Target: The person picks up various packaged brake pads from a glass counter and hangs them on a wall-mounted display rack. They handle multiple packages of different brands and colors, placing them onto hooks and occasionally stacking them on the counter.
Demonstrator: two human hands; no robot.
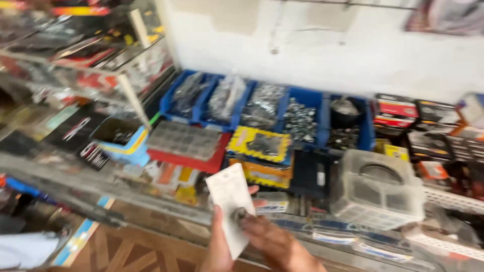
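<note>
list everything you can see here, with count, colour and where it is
blue bins: about five, blue, in a row against the white wall, holding metal hardware
clear compartment box: one, clear over red, left of centre
yellow-edged packs: two, stacked, centre
clear plastic container: one, translucent, right
red and black boxes: several, right of the bins
glass shelf: one, upper left, goods blurred
white packet: one, white, bottom centre, held
small dark part: one, on the packet
left hand: holds the packet
right hand: fingers on the dark part
</note>
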